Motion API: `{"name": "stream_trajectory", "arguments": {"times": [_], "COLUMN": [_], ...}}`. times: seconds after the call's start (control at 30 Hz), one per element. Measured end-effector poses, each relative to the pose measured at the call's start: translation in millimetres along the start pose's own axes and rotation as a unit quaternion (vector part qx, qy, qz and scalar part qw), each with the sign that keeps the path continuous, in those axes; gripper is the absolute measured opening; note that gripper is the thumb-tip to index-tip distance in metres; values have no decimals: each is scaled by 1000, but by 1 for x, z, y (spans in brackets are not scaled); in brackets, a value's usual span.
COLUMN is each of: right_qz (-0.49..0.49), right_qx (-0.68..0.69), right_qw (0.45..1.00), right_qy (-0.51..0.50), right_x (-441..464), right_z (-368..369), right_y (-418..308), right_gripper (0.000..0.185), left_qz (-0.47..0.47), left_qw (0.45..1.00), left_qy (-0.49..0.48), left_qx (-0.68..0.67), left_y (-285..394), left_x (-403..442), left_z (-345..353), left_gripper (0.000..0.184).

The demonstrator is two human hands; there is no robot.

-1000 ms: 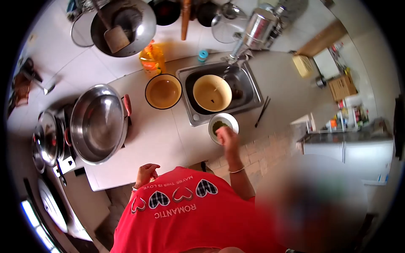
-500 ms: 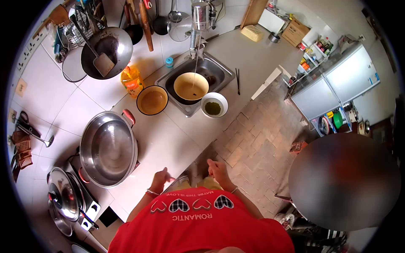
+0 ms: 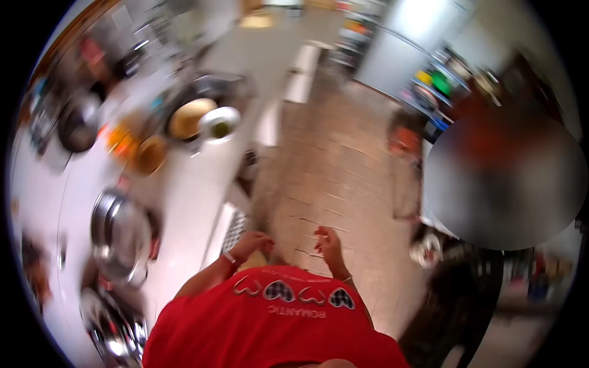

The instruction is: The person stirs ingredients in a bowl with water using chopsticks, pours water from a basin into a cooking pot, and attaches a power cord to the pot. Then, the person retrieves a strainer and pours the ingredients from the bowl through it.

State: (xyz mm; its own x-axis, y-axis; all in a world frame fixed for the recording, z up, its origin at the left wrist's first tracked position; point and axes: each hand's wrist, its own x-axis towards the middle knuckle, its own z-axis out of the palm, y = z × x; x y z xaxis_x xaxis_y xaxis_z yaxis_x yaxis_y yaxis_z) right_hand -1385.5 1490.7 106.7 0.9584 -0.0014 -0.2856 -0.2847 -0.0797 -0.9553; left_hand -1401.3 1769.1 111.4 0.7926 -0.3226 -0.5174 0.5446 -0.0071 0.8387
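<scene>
My left hand (image 3: 252, 244) hangs low beside the counter (image 3: 190, 184), its fingers loosely bent and nothing seen in them. Over the tiled floor, in front of the red shirt, my right hand (image 3: 329, 243) has its fingers partly curled and apart, holding nothing visible. Neither hand touches the kitchenware. Up the counter, a white bowl (image 3: 229, 115) with something green in it stands beside the sink (image 3: 236, 84). A yellowish bowl (image 3: 189, 118) sits in the sink. Motion blur hides finer detail.
On the left of the counter stand a wide steel pot (image 3: 116, 236), an orange-yellow bottle (image 3: 120, 141) and a tan bowl (image 3: 149, 156). A tiled floor (image 3: 331, 165) runs towards the fridge (image 3: 392, 58). A large blurred round patch covers the right side.
The view has swung right, so counter, sink and pot appear farther left and more floor shows. My hands have shifted slightly right in view, and the right-hand fingers have loosened.
</scene>
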Motion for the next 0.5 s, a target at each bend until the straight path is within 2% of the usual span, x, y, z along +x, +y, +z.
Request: {"name": "stream_trajectory", "arguments": {"times": [0.07, 0.1, 0.13, 0.23, 0.33, 0.37, 0.47, 0.5], "right_qz": [24, -76, -152, 21, 49, 56, 74, 75], "right_qx": [-49, -179, -314, -354, -410, -390, -346, -306], "right_qw": [998, 980, 932, 928, 901, 907, 916, 931], "right_qy": [1, 54, 97, 112, 132, 151, 191, 187], "right_x": [-32, -47, -65, -125, -170, -183, -220, -232], "right_z": [-49, -72, -95, -151, -202, -219, -271, -290], "right_y": [31, 53, 73, 81, 107, 113, 110, 96], "right_gripper": [22, 25, 29, 29, 28, 31, 37, 37], "left_qz": [-8, -25, -43, -91, -89, -89, -118, -74], "left_qw": [998, 995, 992, 985, 981, 975, 952, 941], "left_qy": [-61, -79, -91, -125, -169, -202, -279, -325], "left_qx": [34, 52, 71, 78, 29, 39, -32, 65], "left_y": [3, 12, 15, -3, -47, -59, -68, -65], "left_x": [12, 16, 23, 50, 95, 115, 139, 142], "left_z": [37, 61, 86, 147, 197, 212, 277, 301], "left_gripper": [27, 29, 32, 38, 43, 46, 39, 35]}}
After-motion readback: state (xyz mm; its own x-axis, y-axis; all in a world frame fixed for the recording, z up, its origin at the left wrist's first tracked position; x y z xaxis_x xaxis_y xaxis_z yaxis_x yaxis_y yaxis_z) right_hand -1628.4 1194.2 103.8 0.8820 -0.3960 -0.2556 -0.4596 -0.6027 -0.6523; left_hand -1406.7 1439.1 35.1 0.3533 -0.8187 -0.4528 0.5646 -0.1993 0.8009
